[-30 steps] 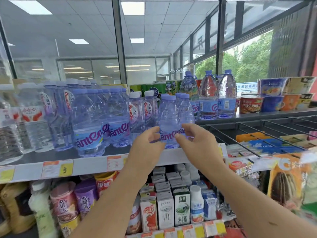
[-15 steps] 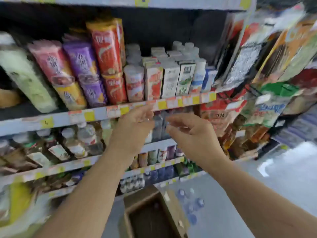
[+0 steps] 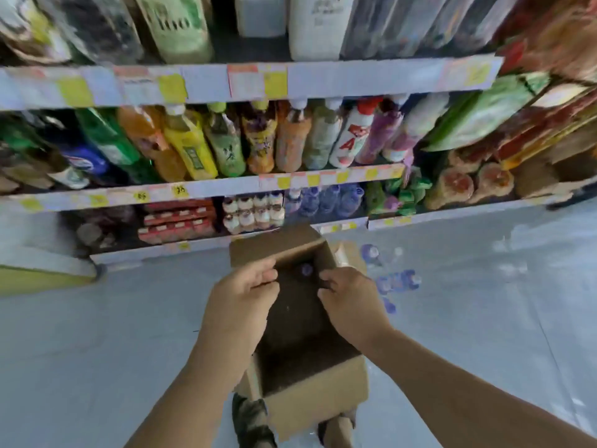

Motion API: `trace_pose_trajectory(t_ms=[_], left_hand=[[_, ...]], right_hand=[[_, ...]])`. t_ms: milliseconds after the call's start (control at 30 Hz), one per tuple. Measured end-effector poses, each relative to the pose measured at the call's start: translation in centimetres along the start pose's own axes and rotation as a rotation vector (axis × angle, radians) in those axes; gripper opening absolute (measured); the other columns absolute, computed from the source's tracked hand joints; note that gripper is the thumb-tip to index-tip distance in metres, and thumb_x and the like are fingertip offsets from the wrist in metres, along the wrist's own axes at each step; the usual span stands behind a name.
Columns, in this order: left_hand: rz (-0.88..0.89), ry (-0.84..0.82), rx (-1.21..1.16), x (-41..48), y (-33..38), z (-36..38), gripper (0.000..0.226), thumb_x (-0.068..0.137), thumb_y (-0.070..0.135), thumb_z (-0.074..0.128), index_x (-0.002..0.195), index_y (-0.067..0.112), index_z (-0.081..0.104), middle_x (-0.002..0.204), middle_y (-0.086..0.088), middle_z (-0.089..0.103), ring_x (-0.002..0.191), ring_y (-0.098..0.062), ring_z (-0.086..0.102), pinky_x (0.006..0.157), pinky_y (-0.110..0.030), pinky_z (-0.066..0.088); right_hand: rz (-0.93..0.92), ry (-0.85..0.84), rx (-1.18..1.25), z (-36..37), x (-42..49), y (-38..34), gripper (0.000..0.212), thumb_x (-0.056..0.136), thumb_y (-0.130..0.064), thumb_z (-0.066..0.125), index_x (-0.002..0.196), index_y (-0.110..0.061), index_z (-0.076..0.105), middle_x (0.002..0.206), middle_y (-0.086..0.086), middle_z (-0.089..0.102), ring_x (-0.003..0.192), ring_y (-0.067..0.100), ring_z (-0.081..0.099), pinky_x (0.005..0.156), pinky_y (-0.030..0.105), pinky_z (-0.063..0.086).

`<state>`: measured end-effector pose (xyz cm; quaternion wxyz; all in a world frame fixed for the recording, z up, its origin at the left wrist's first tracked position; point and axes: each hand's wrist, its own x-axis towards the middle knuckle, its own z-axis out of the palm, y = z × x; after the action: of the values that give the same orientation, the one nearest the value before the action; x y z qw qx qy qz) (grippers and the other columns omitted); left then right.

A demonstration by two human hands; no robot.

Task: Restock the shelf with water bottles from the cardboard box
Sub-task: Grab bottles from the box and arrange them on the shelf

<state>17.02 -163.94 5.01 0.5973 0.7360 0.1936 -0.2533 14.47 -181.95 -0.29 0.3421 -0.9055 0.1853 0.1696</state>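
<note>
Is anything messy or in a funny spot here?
Yes. A few water bottles lie loose on the floor, just right of the cardboard box, instead of inside it or put away. The picture is too blurry to show any spill or damage.

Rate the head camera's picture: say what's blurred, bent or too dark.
Head view: motion blur smears the shelved drinks; the wide lens bows the shelf edges; the bottles on the floor are soft blobs; the cardboard box is dark inside, one bottle cap showing; the left hand and right hand are sharpest.
</note>
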Motion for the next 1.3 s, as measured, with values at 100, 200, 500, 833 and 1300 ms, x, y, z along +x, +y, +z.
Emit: trace_pose_trajectory(t_ms=[100, 200, 500, 833, 1300], left_hand=[[-0.059, 0.048, 0.005, 4.7, -7.0, 1.8, 0.036, 0.091, 0.014, 0.063, 0.092, 0.05, 0.069, 0.103, 0.019, 0.072, 0.093, 0.0, 0.069, 0.075, -0.021, 0.048], [-0.089, 0.071, 0.009, 9.3, -12.5, 3.5, 0.039, 0.093, 0.009, 0.061, 0.093, 0.047, 0.068, 0.109, 0.016, 0.073, 0.1, -0.007, 0.069, 0.085, -0.031, 0.051], [-0.006, 0.065, -0.033, 16.4, -19.9, 5.9, 0.044, 0.09, 0.012, 0.066, 0.099, 0.056, 0.068, 0.096, 0.029, 0.071, 0.091, 0.008, 0.068, 0.074, -0.015, 0.048], [-0.004, 0.022, -0.057, 11.1, -14.5, 5.2, 0.033, 0.093, 0.013, 0.061, 0.102, 0.043, 0.071, 0.096, 0.03, 0.071, 0.091, 0.005, 0.069, 0.071, -0.014, 0.048], [0.19, -0.103, -0.25, -7.0, 11.8, 1.0, 0.023, 0.095, 0.019, 0.058, 0.095, 0.034, 0.075, 0.096, 0.021, 0.075, 0.091, 0.008, 0.067, 0.076, -0.021, 0.043]], right_hand=[[0.012, -0.072, -0.159, 7.7, 5.8, 4.8, 0.043, 0.09, -0.023, 0.062, 0.133, -0.022, 0.057, 0.127, 0.006, 0.058, 0.113, 0.026, 0.059, 0.095, 0.031, 0.044], [0.009, -0.09, -0.244, 14.1, 11.1, 8.5, 0.047, 0.093, -0.023, 0.058, 0.139, -0.023, 0.047, 0.136, 0.008, 0.05, 0.118, 0.027, 0.057, 0.1, 0.035, 0.045], [0.042, -0.131, -0.481, 23.7, 21.7, 15.8, 0.029, 0.098, -0.006, 0.042, 0.116, -0.009, 0.064, 0.119, 0.017, 0.061, 0.107, 0.035, 0.062, 0.088, 0.04, 0.05], [-0.138, 0.135, -0.164, 15.0, 12.1, 10.8, 0.019, 0.084, -0.017, 0.064, 0.102, -0.014, 0.07, 0.102, 0.01, 0.06, 0.094, 0.031, 0.059, 0.084, 0.035, 0.05], [-0.402, 0.436, 0.243, -18.2, -10.5, -13.7, 0.026, 0.07, -0.018, 0.078, 0.095, -0.026, 0.073, 0.086, -0.009, 0.067, 0.077, 0.006, 0.064, 0.068, 0.019, 0.052]])
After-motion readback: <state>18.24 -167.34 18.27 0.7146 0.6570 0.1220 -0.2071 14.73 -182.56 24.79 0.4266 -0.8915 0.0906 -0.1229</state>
